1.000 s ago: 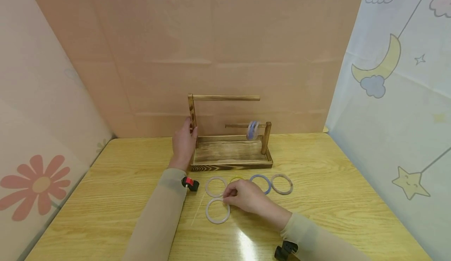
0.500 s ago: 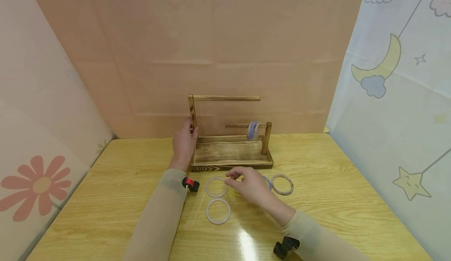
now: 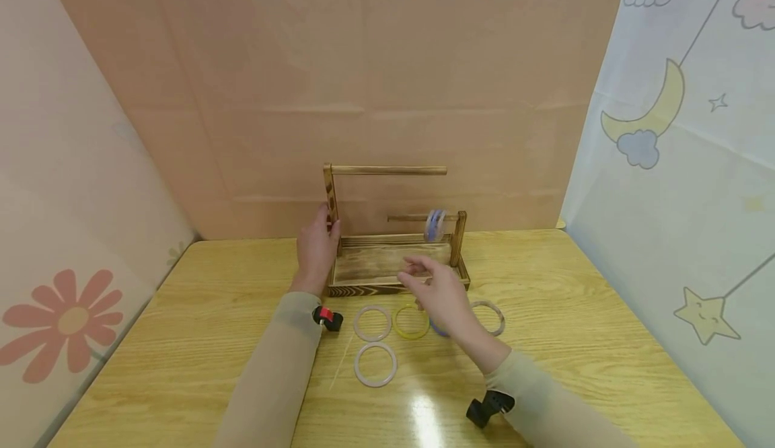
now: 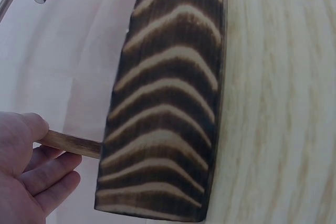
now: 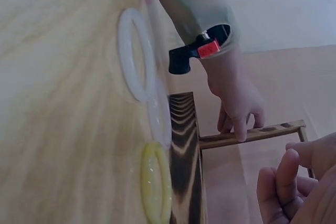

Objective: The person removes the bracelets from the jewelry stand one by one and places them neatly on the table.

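My left hand (image 3: 316,246) holds the tall left post of a wooden bangle stand (image 3: 399,289), thumb on one side and fingers on the other; the left wrist view shows this grip on the post (image 4: 71,143). Above the front of the stand's tray hovers my right hand (image 3: 442,293), fingers loosely bent, with nothing visible between them. In the right wrist view its fingers (image 5: 286,182) also look bare. Blue and pale bangles (image 3: 434,225) hang on the short lower bar. The long upper bar (image 3: 390,170) carries none.
On the table before the stand lie two whitish bangles (image 3: 375,364), a yellow bangle (image 3: 411,336), a blue bangle (image 3: 438,329) partly behind my right hand, and a mottled brownish bangle (image 3: 500,318). Cloth walls (image 3: 387,64) stand behind and beside the table.
My right hand has left the nearer whitish bangle and moved forward and slightly right, over the tray's front edge. The yellow bangle shows more fully now. My left hand has stayed on the post.
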`<state>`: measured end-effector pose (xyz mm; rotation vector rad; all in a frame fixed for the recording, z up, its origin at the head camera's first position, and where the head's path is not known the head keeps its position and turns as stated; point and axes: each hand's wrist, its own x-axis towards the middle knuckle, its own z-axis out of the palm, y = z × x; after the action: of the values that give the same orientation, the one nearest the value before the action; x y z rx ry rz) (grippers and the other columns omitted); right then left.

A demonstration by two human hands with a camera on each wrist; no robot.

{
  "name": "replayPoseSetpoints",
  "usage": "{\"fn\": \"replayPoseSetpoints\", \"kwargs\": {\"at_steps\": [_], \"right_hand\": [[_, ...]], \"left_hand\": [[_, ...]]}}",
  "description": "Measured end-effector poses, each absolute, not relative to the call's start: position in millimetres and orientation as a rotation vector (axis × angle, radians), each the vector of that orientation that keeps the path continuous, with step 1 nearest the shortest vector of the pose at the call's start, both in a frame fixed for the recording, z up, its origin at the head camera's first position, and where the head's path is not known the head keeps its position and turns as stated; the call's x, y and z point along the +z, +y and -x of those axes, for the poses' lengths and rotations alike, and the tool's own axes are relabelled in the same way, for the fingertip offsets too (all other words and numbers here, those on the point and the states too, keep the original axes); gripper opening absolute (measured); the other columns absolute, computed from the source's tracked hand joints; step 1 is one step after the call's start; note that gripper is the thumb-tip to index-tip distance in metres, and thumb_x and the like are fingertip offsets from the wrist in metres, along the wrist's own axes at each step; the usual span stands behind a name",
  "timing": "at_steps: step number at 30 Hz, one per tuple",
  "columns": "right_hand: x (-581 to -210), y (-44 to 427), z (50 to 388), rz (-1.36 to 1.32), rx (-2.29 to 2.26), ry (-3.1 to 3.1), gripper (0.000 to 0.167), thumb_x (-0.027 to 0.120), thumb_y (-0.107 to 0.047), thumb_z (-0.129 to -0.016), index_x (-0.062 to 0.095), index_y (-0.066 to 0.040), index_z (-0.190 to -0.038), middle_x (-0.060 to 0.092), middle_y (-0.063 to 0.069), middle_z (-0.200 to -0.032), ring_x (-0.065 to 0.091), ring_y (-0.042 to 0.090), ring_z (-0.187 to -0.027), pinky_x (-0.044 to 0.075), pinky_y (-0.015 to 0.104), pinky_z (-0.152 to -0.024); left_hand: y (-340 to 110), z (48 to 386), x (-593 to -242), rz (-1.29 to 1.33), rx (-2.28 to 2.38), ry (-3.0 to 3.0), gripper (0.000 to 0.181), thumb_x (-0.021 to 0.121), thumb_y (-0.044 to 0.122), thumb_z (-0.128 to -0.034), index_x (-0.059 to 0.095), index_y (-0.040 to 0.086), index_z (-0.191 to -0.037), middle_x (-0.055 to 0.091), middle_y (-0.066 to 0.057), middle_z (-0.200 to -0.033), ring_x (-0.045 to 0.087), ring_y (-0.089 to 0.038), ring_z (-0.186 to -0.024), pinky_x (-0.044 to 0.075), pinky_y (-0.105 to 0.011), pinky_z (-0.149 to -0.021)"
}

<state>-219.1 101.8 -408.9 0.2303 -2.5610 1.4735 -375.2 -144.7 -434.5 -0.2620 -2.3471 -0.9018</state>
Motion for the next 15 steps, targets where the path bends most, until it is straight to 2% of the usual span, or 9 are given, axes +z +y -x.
{"fn": "replayPoseSetpoints", "kwargs": {"at_steps": [4, 9, 12, 15], "right_hand": [[-399.5, 105.5, 226.2, -0.230, 1.465, -2.498, 0.046, 0.077, -0.024, -0.107, 0.068, -0.007, -0.149, 0.076, 0.006, -0.126, 0.063, 0.022, -0.051, 0.045, 0.025, -0.047], [-393.0, 111.2, 236.1, -0.184, 1.484, -2.464, 0.054, 0.076, -0.027, -0.108, 0.060, -0.009, -0.157, 0.070, 0.010, -0.141, 0.062, 0.015, -0.051, 0.046, 0.025, -0.048], [-391.5, 114.2, 241.3, -0.141, 1.482, -2.463, 0.056, 0.076, -0.030, -0.108, 0.058, -0.013, -0.159, 0.066, 0.006, -0.147, 0.063, 0.017, -0.053, 0.048, 0.026, -0.049], [-391.1, 116.8, 245.2, -0.108, 1.481, -2.468, 0.059, 0.075, -0.032, -0.109, 0.056, -0.015, -0.161, 0.064, 0.002, -0.150, 0.069, 0.030, -0.060, 0.049, 0.026, -0.050]], "left_hand": [[-145.0, 375.8, -435.1, 0.264, -0.893, -2.340, 0.032, 0.074, 0.011, -0.1081, 0.063, -0.002, -0.135, 0.078, -0.026, -0.111, 0.080, -0.042, -0.090, 0.064, -0.056, -0.070], [-145.1, 376.2, -435.4, 0.262, -0.899, -2.340, 0.033, 0.073, 0.011, -0.1083, 0.063, -0.002, -0.136, 0.078, -0.026, -0.112, 0.080, -0.042, -0.090, 0.064, -0.056, -0.070], [-145.1, 376.5, -435.8, 0.261, -0.897, -2.342, 0.032, 0.073, 0.011, -0.1084, 0.063, -0.002, -0.136, 0.078, -0.026, -0.111, 0.080, -0.042, -0.090, 0.064, -0.056, -0.070], [-145.3, 376.3, -435.9, 0.260, -0.892, -2.346, 0.031, 0.073, 0.011, -0.1085, 0.063, -0.001, -0.135, 0.078, -0.025, -0.111, 0.079, -0.042, -0.089, 0.064, -0.057, -0.070]]}}
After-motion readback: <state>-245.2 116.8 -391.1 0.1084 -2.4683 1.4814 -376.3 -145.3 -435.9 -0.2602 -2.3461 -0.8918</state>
